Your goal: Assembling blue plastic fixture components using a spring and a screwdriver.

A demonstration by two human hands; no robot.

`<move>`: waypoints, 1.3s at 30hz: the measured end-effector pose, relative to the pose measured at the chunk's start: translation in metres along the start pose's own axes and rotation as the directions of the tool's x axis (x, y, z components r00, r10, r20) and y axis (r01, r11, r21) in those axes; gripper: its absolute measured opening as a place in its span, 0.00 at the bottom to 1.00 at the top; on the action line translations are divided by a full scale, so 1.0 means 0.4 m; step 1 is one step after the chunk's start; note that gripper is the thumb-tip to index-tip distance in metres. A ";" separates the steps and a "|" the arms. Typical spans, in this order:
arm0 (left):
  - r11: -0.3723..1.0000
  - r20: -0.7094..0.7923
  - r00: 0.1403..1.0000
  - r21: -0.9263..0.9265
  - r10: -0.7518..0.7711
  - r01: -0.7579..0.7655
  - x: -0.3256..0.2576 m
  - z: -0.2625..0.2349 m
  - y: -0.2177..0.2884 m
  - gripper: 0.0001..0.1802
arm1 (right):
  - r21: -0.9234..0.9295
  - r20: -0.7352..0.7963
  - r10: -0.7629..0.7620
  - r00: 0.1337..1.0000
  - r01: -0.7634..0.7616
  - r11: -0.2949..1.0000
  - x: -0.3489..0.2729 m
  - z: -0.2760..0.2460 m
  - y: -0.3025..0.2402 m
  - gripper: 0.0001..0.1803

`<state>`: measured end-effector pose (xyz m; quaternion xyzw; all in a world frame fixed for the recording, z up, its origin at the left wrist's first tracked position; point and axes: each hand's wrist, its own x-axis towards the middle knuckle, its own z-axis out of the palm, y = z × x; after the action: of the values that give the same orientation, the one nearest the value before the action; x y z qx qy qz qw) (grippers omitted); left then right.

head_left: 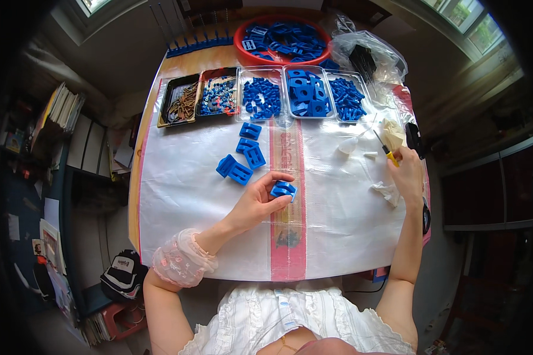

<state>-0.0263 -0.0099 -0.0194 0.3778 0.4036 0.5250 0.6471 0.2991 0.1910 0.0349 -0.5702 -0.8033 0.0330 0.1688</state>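
Note:
My left hand [259, 200] is closed on a blue plastic part [283, 189], held between thumb and fingers above the middle of the white table cover [337, 236]. At the right side of the table my right hand [407, 171] grips a screwdriver [391, 155] by its yellow and black handle, its thin shaft pointing away and to the left. Beyond my left hand lie several similar blue plastic parts [240, 173], loosely grouped. Crumpled tissue [392, 134] sits just past my right hand, and another white crumpled scrap [386, 193] lies to its left.
Along the back stands a row of trays: one with brass-coloured screws [182, 103], one with small metal nuts [219, 96], and clear trays of small blue pieces [262, 97] and larger blue parts [307, 93]. Behind them are a red basin [240, 48], upright rods [200, 45] and plastic bags [385, 54].

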 end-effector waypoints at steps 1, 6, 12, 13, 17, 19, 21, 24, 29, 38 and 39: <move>1.000 -0.016 1.000 0.006 0.014 -0.014 0.002 0.005 -0.003 0.22 | 0.084 -0.010 0.029 1.000 -0.028 0.996 0.003 -0.007 0.008 0.09; 1.000 -0.031 1.000 -0.007 -0.003 0.003 0.002 -0.003 -0.014 0.21 | 0.504 -0.200 0.140 0.970 -0.021 0.864 0.016 -0.051 0.044 0.07; 0.999 -0.024 0.999 -0.005 -0.032 0.032 0.003 -0.002 0.005 0.21 | 0.733 -0.430 0.130 0.893 0.262 0.628 -0.018 -0.144 -0.002 0.08; 0.999 -0.026 0.999 -0.009 -0.037 0.037 0.004 -0.002 0.005 0.21 | 0.754 -0.397 0.126 0.909 0.245 0.609 -0.039 -0.167 -0.040 0.08; 0.999 -0.013 0.999 -0.031 -0.042 0.042 0.004 -0.006 0.004 0.20 | 0.811 -0.216 -0.046 0.975 0.205 0.548 -0.103 -0.165 -0.168 0.11; 0.998 -0.018 0.999 -0.048 -0.032 0.031 0.001 -0.012 0.004 0.19 | 0.892 -0.093 -0.168 0.981 0.157 0.423 -0.114 -0.123 -0.213 0.13; 0.989 0.006 0.998 -0.134 -0.056 0.057 0.006 -0.016 0.006 0.19 | 0.964 0.050 -0.194 0.980 0.003 0.264 -0.121 -0.067 -0.228 0.15; 0.961 0.035 0.994 -0.253 -0.104 0.110 0.003 -0.023 0.019 0.20 | 0.972 0.215 -0.137 0.967 -0.199 0.123 -0.134 -0.014 -0.237 0.15; 0.922 0.063 0.986 -0.352 -0.152 0.165 -0.002 -0.026 0.027 0.23 | 0.982 0.190 -0.138 0.972 -0.190 0.017 -0.142 0.003 -0.253 0.14; 0.908 0.097 0.981 -0.372 -0.166 0.190 0.003 -0.026 0.031 0.26 | 0.983 0.104 -0.135 0.985 -0.123 -0.133 -0.189 0.039 -0.232 0.07; 0.907 0.096 0.982 -0.377 -0.161 0.185 0.002 -0.023 0.033 0.26 | 0.986 0.087 -0.117 0.989 -0.102 -0.133 -0.194 0.036 -0.242 0.06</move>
<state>-0.0397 -0.0064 -0.0110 0.2225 0.3044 0.5223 0.7648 0.2297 0.0873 0.0271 -0.2392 -0.5163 0.6667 0.4814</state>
